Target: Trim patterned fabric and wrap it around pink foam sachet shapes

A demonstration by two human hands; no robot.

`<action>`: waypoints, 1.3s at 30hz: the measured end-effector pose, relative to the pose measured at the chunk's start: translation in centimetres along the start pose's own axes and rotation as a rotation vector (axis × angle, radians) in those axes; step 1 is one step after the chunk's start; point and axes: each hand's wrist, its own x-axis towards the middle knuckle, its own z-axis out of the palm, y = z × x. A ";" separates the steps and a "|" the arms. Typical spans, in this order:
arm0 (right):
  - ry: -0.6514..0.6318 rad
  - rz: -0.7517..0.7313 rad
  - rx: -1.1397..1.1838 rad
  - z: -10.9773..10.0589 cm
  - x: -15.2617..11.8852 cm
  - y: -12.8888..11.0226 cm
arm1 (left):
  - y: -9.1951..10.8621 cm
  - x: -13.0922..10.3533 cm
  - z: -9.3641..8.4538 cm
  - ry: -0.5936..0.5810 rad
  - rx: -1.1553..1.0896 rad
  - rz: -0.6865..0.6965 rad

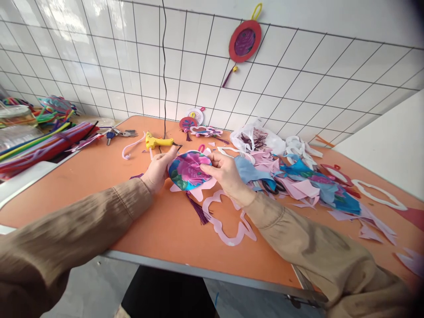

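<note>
A round disc covered in floral fabric (189,171), pink and blue with green leaves, is held up between my two hands above the table. My left hand (158,171) grips its left edge, thumb on top. On the right edge, my right hand (225,171) pinches the disc between thumb and fingers. A pink loop (201,149) stands up behind it, and pale pink paper (198,193) shows beneath. Below hangs or lies a purple tassel (198,210); its attachment is hidden. Close to my right wrist lies a pink cloud-shaped paper frame (228,240).
A yellow glue gun (159,141) lies beyond my left hand, near keys (114,134). Fabric and paper scraps (304,185) cover the right side of the orange table (132,234). Pipe cleaners (49,145) are piled at left. A red round ornament (245,40) hangs on the tiled wall.
</note>
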 end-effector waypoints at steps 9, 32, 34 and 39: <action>0.053 0.094 0.205 0.0 0.0 0.3 | 0.1 0.2 -0.2 -0.098 0.024 -0.107; 0.001 0.065 0.200 -0.1 -0.1 0.6 | 0.0 -0.3 0.2 -0.071 0.081 -0.018; -0.008 0.069 0.212 0.0 -0.1 0.4 | -0.1 -0.2 0.1 -0.063 0.087 -0.017; -0.011 0.071 0.227 -0.1 -0.1 0.4 | 0.0 -0.3 0.1 -0.064 0.030 -0.037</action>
